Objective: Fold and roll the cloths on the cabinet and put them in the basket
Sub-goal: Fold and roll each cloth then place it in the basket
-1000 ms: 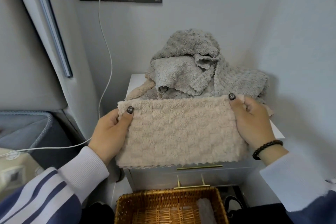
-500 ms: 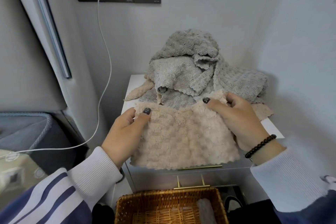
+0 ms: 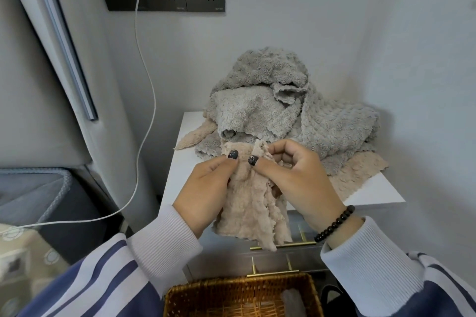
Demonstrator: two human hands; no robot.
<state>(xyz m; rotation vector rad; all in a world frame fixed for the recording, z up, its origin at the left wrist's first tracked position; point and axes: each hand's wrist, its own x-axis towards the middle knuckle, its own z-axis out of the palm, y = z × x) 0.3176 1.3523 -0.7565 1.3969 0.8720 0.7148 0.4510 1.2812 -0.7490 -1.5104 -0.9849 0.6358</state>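
Fleece, soft and light, the beige cloth (image 3: 251,203) hangs limp below left hand (image 3: 206,195) and right hand (image 3: 296,177), each grip pinched on its top corners brought together, best held there at the edge, above the wicker basket (image 3: 206,298)

Sleeves (image 3: 108,273): navy with pale lavender stripes, ending in wide ribbed pale cuffs (image 3: 164,237). Thumbnails (image 3: 233,154): dark glittery polish. Right wrist: bracelet of round black beads (image 3: 334,224) just above the cuff.
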